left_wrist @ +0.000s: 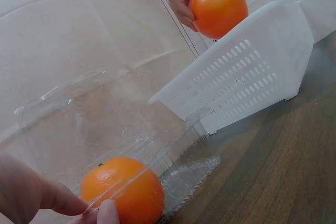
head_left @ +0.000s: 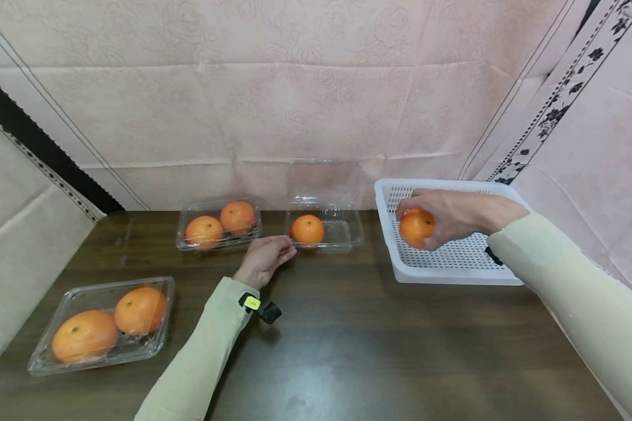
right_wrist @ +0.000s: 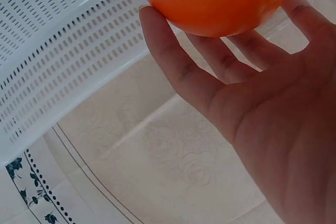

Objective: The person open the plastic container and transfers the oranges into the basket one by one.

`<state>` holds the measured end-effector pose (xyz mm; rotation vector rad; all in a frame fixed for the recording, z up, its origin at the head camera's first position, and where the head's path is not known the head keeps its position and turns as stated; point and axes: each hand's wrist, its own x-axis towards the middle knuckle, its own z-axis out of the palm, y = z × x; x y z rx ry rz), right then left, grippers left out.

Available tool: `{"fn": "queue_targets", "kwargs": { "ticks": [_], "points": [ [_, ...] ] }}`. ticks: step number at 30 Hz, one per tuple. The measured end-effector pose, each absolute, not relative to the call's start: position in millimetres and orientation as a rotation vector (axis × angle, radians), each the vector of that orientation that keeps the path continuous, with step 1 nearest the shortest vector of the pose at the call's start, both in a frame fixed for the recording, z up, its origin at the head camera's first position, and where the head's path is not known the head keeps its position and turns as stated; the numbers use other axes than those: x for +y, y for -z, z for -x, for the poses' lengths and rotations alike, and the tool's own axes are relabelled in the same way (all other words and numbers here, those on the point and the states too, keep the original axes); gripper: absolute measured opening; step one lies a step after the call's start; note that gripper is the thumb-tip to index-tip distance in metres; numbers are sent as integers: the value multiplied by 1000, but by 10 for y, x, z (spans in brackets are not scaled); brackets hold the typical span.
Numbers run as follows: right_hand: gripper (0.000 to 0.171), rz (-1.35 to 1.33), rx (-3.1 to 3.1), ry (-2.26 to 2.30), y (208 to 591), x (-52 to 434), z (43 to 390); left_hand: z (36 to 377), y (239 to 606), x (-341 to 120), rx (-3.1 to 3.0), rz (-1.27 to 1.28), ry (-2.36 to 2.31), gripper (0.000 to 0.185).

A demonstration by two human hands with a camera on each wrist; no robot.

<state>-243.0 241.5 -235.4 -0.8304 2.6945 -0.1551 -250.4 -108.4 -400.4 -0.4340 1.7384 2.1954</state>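
My right hand (head_left: 447,216) grips an orange (head_left: 416,228) over the left part of a white perforated basket (head_left: 453,277); in the left wrist view this orange (left_wrist: 218,11) is above the basket rim. Fingers (right_wrist: 178,61) curl round it in the right wrist view. My left hand (head_left: 265,257) is at the near left corner of a clear plastic clamshell box (head_left: 347,233), its thumb and finger pinching the edge. The box's lid (head_left: 323,178) stands raised at the back. One orange (head_left: 308,229) sits in the left half of the box.
Left of the clamshell box, a second clear box (head_left: 181,241) contains two oranges. A larger clear box (head_left: 160,345) with two oranges stands at the front left. Pink patterned cloth (head_left: 242,105) hangs behind the dark wooden table (head_left: 347,351) and along its sides.
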Motion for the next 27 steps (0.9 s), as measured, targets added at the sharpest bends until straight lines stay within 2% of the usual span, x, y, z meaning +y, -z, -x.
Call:
{"fn": "queue_targets", "kwargs": {
  "ticks": [27],
  "points": [
    [57, 753, 2695, 159, 2641, 2568, 2388, 2504, 4008, -1080, 1743, 429, -2199, 34]
  ]
}}
